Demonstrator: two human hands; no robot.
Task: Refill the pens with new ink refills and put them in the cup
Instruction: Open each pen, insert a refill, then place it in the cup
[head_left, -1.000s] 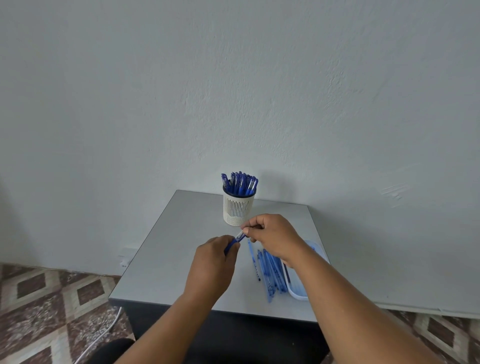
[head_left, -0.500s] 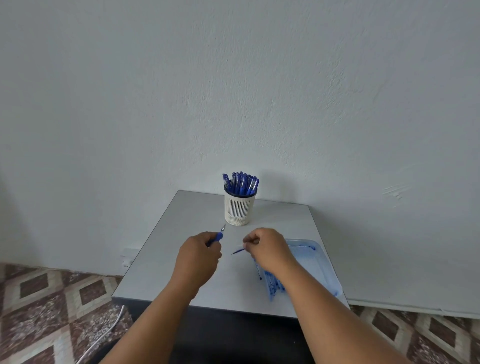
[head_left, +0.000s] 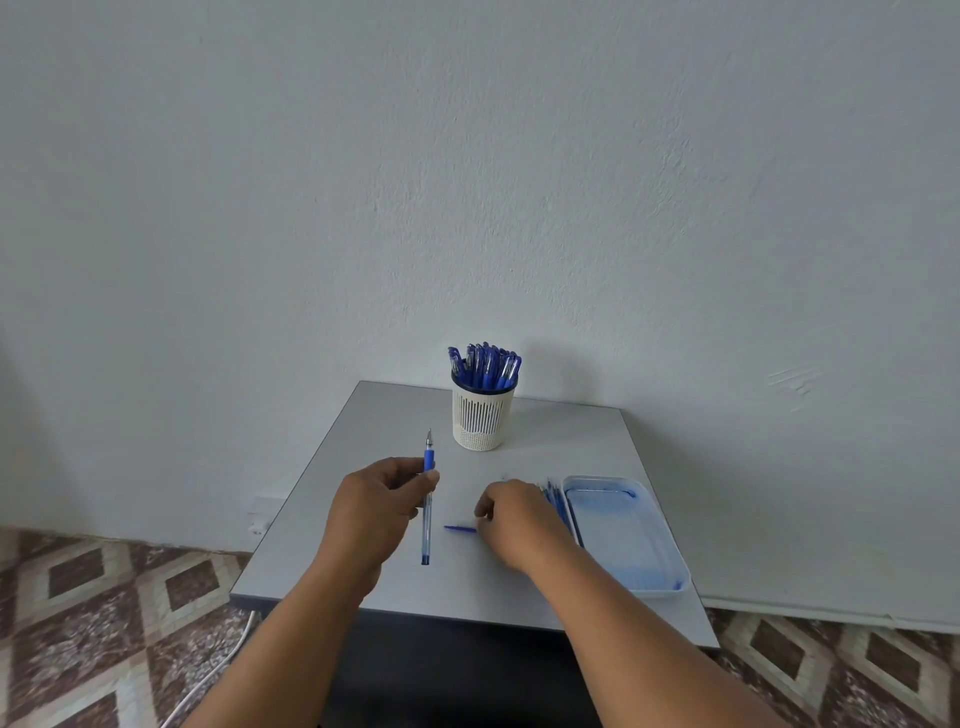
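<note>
Two bare forearms reach from the near edge over a small grey table (head_left: 363, 415). The left hand (head_left: 371, 512) has its fingers curled round a pen (head_left: 427, 512), gripping it at the blue grip section; the pen stands nearly upright in the view, metal tip pointing away toward the wall, clear barrel running down to a blue end cap near the table surface. Whether the lower end touches the table cannot be told. The right hand (head_left: 514, 519) lies knuckles up, fingers bent downward, and a thin blue piece (head_left: 460, 528) projects leftward from under its fingers; the grip on it is hidden, so whether it is pinched or merely touched cannot be told. Just beside the right hand, on its right, a bundle of blue refills (head_left: 556, 499) lies on the table against the left wall of a pale blue rectangular tray (head_left: 623, 540), which sits at the table's right edge. Farther back, near the far edge of the table, a white slotted cup (head_left: 483, 418) stands upright, filled with capped blue pens (head_left: 485, 366) that rise above its dark rim. Behind it is a plain white wall (head_left: 467, 156); patterned floor tiles (head_left: 78, 597) show to either side.
</note>
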